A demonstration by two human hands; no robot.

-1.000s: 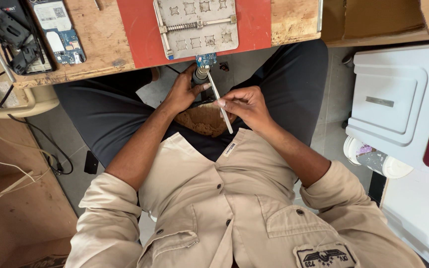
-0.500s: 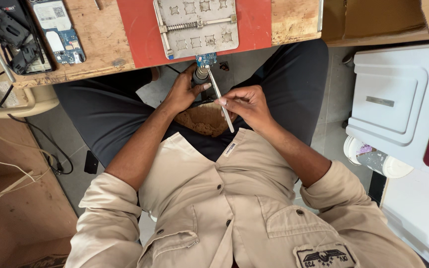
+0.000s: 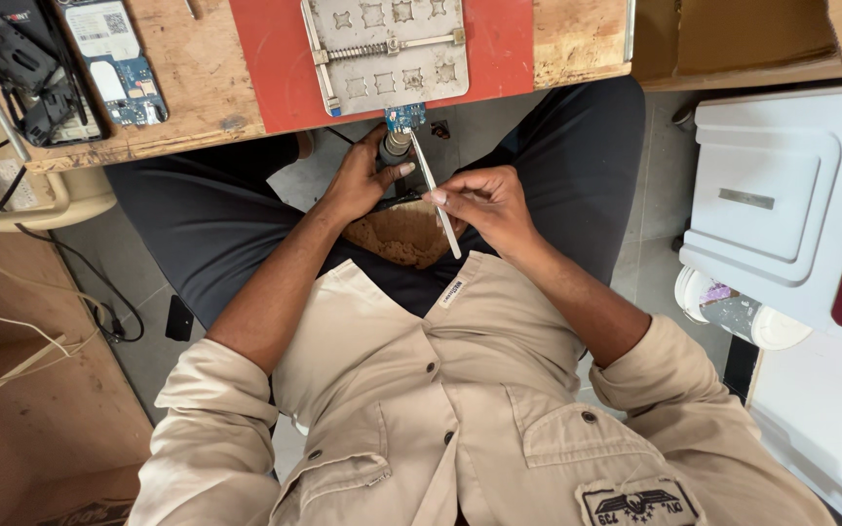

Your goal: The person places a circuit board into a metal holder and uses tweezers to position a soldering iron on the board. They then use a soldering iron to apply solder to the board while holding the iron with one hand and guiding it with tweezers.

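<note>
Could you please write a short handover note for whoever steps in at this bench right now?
Left hand: grips a grey cylindrical tool, its tip at the small blue circuit board.
Right hand: pinches a thin white stick, its upper end close to the same board.
The board sits at the near edge of the metal holder plate on the red mat.
Done: cannot tell from here.
Left: work at the board is in hand.

red mat [image 3: 275,58], grey metal holder [image 3: 387,49], small blue circuit board [image 3: 404,117], beige shirt [image 3: 421,409], dark trousers [image 3: 197,224].
</note>
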